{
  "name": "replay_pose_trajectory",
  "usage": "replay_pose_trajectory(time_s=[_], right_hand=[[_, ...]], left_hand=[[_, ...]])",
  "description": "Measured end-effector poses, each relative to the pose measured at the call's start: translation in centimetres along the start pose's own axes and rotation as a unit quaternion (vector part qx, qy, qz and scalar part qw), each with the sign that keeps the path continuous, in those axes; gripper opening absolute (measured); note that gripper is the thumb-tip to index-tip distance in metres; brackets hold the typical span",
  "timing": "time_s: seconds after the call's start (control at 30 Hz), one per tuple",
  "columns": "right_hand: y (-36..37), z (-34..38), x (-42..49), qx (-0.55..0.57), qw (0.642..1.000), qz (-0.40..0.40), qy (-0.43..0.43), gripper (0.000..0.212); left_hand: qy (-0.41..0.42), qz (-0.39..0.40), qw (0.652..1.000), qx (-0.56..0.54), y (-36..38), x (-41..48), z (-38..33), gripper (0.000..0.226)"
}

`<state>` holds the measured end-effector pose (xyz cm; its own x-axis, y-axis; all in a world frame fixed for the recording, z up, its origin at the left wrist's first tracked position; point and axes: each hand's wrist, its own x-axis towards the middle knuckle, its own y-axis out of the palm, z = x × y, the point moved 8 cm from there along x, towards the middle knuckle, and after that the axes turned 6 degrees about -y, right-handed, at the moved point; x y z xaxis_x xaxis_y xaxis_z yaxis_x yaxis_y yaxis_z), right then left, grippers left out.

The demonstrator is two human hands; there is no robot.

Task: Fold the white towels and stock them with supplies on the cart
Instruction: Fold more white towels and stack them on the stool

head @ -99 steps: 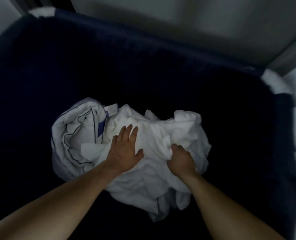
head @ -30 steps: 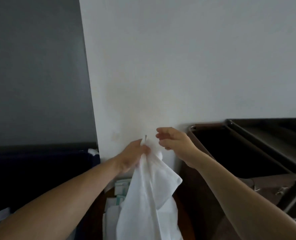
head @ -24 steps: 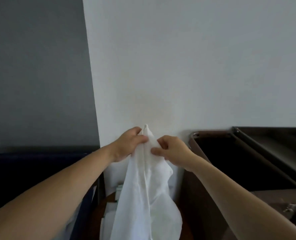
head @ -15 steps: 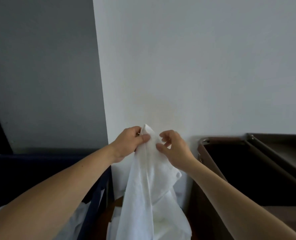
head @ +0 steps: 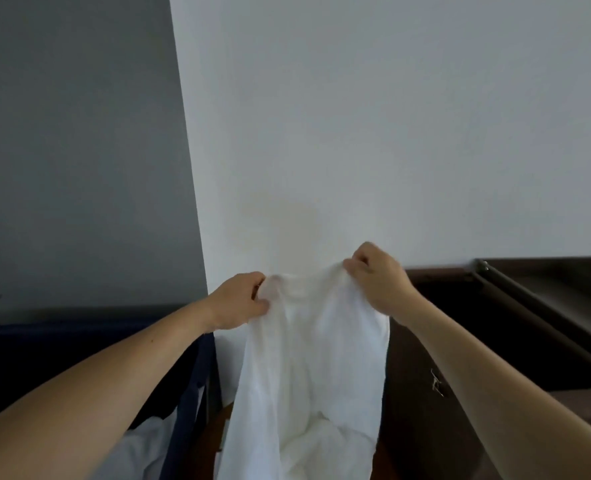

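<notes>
1. The thin white cloth towel (head: 314, 358) hangs in front of the white wall (head: 356, 133). The curled fingers of the left hand (head: 238, 303) and right hand (head: 377, 275) pinch its top edge.
2. It drops between the navy fabric bin (head: 79, 332), which holds white linen (head: 145, 445), and the dark brown cart (head: 411, 393).
3. The hands have drawn apart, spreading that edge.

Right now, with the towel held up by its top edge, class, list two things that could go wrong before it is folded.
1. The left hand and right hand pinch only the top edge of the white towel; a slip could drop it.
2. The towel hangs between the navy bin and the brown cart; its lower end, out of view, might snag or drag there.
</notes>
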<state>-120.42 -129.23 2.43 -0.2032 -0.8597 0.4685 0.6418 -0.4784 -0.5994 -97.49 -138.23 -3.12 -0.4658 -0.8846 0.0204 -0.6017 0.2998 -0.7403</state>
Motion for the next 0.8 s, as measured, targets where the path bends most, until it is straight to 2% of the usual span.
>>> replay_pose_trajectory(time_s=[0.03, 0.1, 0.23, 0.3, 0.37, 0.43, 0.53, 0.6, 0.7, 0.8], right_hand=[[-1.0, 0.5, 0.4, -0.008, 1.0, -0.02, -0.012, 0.024], [-2.3, 1.0, 1.0, -0.025, 0.998, -0.039, -0.032, 0.023], [-5.3, 2.0, 1.8, -0.066, 0.99, -0.11, -0.064, 0.028], [-7.9, 2.6, 2.1, -0.045, 0.979, -0.188, -0.057, 0.026], [-9.6, 2.7, 2.2, -0.016, 0.971, -0.238, -0.035, 0.022], [-8.4, 2.7, 2.3, -0.02, 0.984, -0.177, -0.015, 0.017], [-2.9, 2.2, 1.5, -0.05, 0.999, 0.006, 0.004, 0.019], [-0.8, 1.7, 0.4, -0.072, 0.996, 0.053, 0.005, 0.023], [1.5, 1.0, -1.4, -0.042, 0.993, 0.112, 0.014, 0.043], [4.4, 1.5, -3.0, -0.035, 0.982, 0.184, 0.0, 0.064]], left_hand=[[-0.01, -0.004, 0.999, 0.04, 0.2, -0.1, 1.0, 0.011], [-0.047, -0.007, 0.998, 0.039, 0.5, -0.5, 3.2, 0.009], [-0.096, -0.059, 0.993, 0.044, 0.1, -1.4, 6.6, 0.027], [-0.122, -0.066, 0.99, 0.018, 0.1, -2.2, 8.0, 0.022], [-0.126, -0.043, 0.989, -0.056, 0.6, -2.7, 8.4, 0.024], [-0.092, -0.02, 0.987, -0.13, 0.8, -3.0, 6.2, 0.029], [-0.01, -0.024, 0.984, -0.175, -0.2, -3.0, 0.4, 0.027], [0.02, -0.051, 0.984, -0.171, -1.6, -2.8, -2.5, 0.026], [0.053, -0.068, 0.99, -0.111, -2.4, -2.3, -4.8, 0.025], [0.079, -0.042, 0.992, -0.085, -1.0, -2.3, -6.2, 0.02]])
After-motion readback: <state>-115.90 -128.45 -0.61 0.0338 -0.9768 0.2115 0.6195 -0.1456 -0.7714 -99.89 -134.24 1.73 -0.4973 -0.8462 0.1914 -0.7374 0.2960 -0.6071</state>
